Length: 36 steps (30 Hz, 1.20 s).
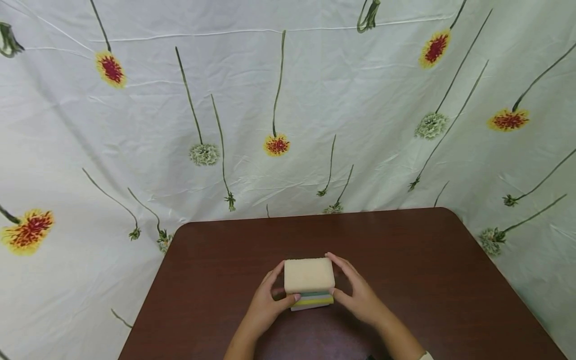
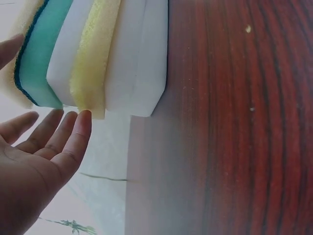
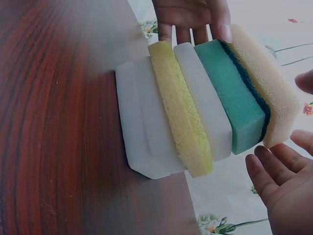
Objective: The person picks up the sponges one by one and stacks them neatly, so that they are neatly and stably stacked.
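A stack of sponges stands on the table, seen in all views. On top lies a cream sponge (image 1: 309,274). Under it is a green sponge (image 3: 230,93) with a dark scouring layer, then a white block (image 3: 205,103), a yellow sponge (image 3: 178,107) and white blocks (image 3: 142,117) at the bottom. My left hand (image 1: 264,304) is at the left end, its thumb at the front just under the cream sponge and its fingers spread along the side. My right hand (image 1: 362,297) flanks the right end, fingertips beside the upper layers. Neither hand's fingers are curled round a sponge.
The dark brown wooden table (image 1: 216,275) has rounded far corners. Behind and around it hangs a white cloth (image 1: 243,70) printed with flowers. A small dark object (image 1: 370,357) shows at the bottom edge of the head view.
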Available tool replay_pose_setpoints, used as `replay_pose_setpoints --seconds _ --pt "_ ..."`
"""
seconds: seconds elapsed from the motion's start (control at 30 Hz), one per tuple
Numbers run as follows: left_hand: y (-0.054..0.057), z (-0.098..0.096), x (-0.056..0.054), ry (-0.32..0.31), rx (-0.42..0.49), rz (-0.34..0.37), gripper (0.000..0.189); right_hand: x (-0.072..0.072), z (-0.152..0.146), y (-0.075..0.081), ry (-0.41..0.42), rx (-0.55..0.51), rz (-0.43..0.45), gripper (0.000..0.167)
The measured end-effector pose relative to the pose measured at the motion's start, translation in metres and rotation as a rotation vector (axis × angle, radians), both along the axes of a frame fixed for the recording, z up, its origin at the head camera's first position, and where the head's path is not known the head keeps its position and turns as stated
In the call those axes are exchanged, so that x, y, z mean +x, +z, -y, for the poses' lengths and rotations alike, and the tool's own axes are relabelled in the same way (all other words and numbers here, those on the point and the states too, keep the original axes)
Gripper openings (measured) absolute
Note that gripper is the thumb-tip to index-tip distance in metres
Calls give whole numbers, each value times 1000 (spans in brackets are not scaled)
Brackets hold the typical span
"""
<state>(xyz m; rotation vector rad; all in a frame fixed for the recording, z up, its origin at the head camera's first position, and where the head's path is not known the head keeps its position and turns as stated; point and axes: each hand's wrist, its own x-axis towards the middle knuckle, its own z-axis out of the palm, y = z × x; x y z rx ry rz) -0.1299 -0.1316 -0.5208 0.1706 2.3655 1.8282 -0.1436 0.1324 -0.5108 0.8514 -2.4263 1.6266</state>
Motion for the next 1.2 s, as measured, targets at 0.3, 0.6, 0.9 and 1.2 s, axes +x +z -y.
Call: replay_pose_setpoints --seconds 0.3,0.6,0.9,1.2 --pt "5 -2 3 23 53 -73 76 1 3 -1 -39 7 23 68" --pt "6 -3 4 58 88 -58 61 1 5 -4 -41 -9 48 63" --pt "4 -1 2 32 75 -34 62 0 4 -8 -52 -3 55 62" --pt "6 -3 4 48 89 -46 64 0 4 -6 -57 -22 76 66"
